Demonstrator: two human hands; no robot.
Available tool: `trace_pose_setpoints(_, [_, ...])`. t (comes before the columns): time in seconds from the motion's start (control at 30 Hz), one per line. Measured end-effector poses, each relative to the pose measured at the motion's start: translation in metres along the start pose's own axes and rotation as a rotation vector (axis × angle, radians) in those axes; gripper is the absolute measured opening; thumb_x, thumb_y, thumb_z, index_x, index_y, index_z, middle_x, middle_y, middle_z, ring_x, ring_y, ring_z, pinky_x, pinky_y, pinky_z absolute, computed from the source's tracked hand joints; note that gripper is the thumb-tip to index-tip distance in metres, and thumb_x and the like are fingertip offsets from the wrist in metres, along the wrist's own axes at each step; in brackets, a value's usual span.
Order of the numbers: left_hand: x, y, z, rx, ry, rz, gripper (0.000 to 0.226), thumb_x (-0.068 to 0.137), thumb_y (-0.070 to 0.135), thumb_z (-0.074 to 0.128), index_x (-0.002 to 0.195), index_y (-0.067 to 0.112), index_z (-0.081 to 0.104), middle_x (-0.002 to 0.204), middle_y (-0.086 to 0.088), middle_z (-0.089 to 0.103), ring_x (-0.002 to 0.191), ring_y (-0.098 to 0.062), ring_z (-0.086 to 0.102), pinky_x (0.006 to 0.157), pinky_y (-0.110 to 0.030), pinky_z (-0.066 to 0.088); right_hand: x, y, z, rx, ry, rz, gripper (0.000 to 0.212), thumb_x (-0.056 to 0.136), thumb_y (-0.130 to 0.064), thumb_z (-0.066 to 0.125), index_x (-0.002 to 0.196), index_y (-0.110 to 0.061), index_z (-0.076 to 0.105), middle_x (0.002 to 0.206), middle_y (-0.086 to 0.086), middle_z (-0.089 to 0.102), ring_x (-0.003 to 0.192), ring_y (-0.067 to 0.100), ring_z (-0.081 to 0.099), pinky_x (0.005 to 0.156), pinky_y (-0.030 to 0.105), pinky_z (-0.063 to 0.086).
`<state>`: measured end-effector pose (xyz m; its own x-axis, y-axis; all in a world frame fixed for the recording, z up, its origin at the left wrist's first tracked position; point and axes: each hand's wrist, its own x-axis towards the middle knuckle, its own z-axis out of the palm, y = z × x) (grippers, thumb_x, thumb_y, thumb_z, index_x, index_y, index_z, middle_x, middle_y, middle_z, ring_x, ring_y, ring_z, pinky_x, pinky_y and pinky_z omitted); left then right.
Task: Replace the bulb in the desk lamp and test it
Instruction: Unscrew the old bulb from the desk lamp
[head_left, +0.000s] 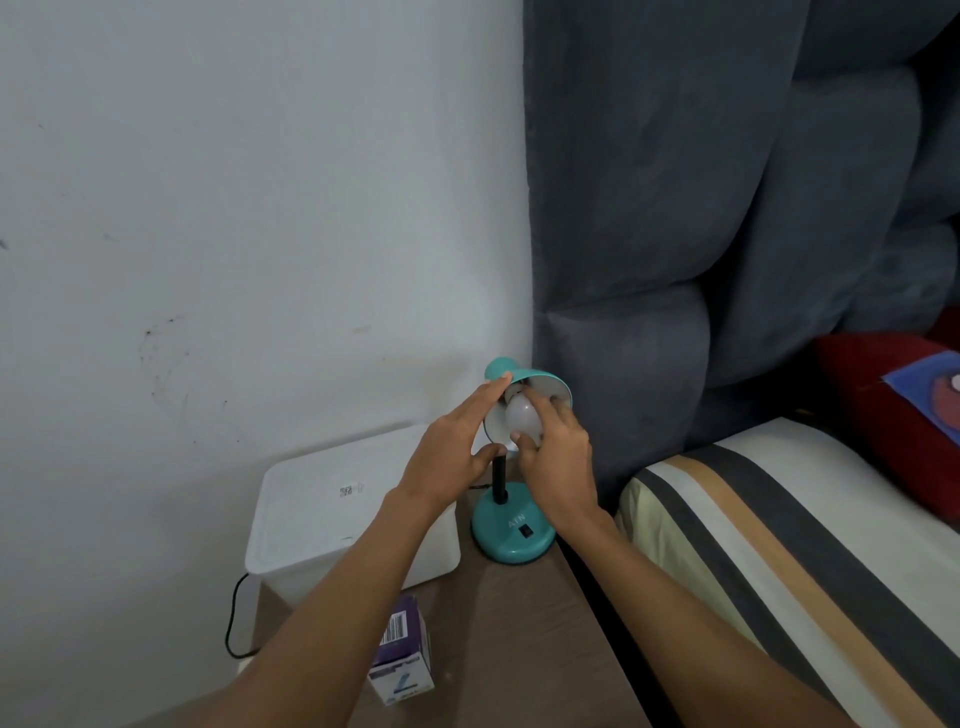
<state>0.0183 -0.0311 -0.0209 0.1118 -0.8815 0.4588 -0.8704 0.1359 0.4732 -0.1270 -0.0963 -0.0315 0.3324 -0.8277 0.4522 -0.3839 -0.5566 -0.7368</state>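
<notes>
Head view, lamp: the teal desk lamp stands on the wooden bedside table, its round base near the table's right edge and its shade tipped so the open mouth faces back toward the wearer.

Head view, bulb: the white bulb sits inside the shade, seemingly seated in the socket. Its long axis runs from about 11 o'clock, where the neck is hidden deep in the shade, to about 5 o'clock, where the rounded dome points out.

Head view, right hand: the right hand is closed around the bulb's dome, thumb on the lower face and fingers over its right side. The bulb lies at about 11 o'clock from the palm. This is the nearer, working hand.

Head view, left hand: the left hand is spread, not clamped, fingertips resting on the shade's left rim and thumb near the black stem. It appears to steady the shade.

Head view, spare: a purple bulb box stands at 7 o'clock from the base, beside a white lidded box.

Judgement, step: twisting the bulb about its axis; which direction cannot be told.

Judgement, key relation: the twist must stay in line with the bulb's axis, with the shade held against it.

Judgement, switch: the black rocker on the base is untouched; the bulb looks unlit.
</notes>
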Motion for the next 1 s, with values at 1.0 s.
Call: trace_pose_setpoints(1.0, [0.0003,0.0001,-0.0001,0.030,-0.003,-0.016,0.095,0.086,0.017,0.082,0.160,0.037,0.025,0.160,0.008,0.043,0.138,-0.018,0.052,0.112,-0.029,0.043,0.0064,-0.0030,-0.0022,0.051,-0.028,0.144,0.063,0.086,-0.009,0.075,0.142,-0.014,0.048,0.136,0.010,0.056,0.120,0.029,0.058,0.098,0.036,0.050])
